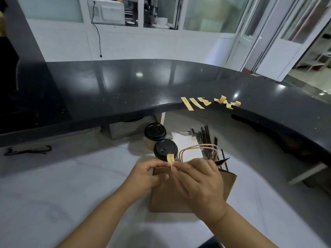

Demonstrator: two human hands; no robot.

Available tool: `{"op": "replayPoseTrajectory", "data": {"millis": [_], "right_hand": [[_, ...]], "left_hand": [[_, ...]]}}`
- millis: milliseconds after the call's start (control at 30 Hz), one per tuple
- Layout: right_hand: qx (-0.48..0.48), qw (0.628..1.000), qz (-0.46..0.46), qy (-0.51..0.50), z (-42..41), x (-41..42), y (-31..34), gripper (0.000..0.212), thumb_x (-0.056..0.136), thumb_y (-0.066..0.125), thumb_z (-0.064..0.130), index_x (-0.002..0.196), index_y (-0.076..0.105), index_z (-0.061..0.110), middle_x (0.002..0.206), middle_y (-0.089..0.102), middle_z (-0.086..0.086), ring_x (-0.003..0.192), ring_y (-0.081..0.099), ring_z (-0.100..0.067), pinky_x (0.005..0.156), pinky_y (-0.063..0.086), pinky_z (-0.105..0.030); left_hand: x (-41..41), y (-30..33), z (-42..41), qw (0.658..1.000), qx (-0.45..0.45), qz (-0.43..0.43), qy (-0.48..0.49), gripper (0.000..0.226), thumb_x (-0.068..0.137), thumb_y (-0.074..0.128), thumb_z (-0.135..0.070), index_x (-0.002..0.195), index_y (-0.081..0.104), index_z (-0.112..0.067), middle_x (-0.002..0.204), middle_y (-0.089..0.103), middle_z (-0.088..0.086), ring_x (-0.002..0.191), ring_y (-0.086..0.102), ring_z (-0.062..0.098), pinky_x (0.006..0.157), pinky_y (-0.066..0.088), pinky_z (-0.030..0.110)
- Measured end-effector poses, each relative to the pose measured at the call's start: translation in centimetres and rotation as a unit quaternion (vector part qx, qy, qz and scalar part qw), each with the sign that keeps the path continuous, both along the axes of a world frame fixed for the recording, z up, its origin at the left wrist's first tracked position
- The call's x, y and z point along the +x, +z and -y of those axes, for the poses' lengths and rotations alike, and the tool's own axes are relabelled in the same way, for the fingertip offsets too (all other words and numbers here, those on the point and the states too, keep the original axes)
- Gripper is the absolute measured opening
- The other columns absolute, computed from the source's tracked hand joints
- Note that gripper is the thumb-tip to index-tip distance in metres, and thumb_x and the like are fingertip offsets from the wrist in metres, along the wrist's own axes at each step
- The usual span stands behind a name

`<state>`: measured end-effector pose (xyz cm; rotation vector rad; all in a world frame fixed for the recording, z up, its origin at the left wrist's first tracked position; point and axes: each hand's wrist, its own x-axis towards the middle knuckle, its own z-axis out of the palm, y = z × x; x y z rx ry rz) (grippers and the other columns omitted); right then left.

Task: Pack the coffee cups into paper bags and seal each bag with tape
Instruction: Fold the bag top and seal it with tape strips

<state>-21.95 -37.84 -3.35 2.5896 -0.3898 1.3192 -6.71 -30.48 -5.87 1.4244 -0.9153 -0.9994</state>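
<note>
brown paper bag [180, 192] stands upright on the white counter [53, 185] in front of me, handles up, both hands at its top edge. my right grip [198, 179] pinches a strip of tan tape [171, 161] just above the rim; my left grip [149, 173] pinches the top edge of the bag beside it. two black-lidded coffee cups [165, 149] wait just behind the bag. more tape strips [193, 102] hang off the dark ledge's [125, 86] edge.

White table [53, 203] with paper bag [170, 197], cups [165, 149], straws [206, 138].
</note>
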Motion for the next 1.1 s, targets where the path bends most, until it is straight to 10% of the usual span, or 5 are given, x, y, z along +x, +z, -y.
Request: {"op": "replayPoseTrajectory", "data": {"millis": [233, 1100], "right_hand": [[-0.029, 0.998, -0.055, -0.002, -0.2, 0.2, -1.2, 0.007, 0.081, 0.075, 0.019, 0.082, 0.076, 0.013, 0.093, 0.073, 0.004, 0.088, 0.052, -0.012, 0.075, 0.035, -0.023], [-0.042, 0.995, -0.088, 0.007, -0.8, 0.0, -0.9, 0.008, 0.087, 0.069, 0.017, 0.085, 0.075, 0.012, 0.095, 0.072, 0.004, 0.079, 0.058, -0.015, 0.058, 0.046, -0.033]], "left_hand": [[0.1, -0.6, -0.4, 0.994, -0.055, 0.096, 0.024, 0.027, 0.063, 0.069, -0.016, 0.087, 0.070, -0.029, 0.095, 0.068, -0.017, 0.089, 0.062, -0.005, 0.080, 0.042, 0.007], [1.3, -1.0, -0.8, 0.985, -0.125, 0.112, -0.052, 0.050, 0.074, 0.061, 0.003, 0.104, 0.066, -0.037, 0.116, 0.051, -0.008, 0.110, 0.054, 0.005, 0.092, 0.039, 0.010]]}}
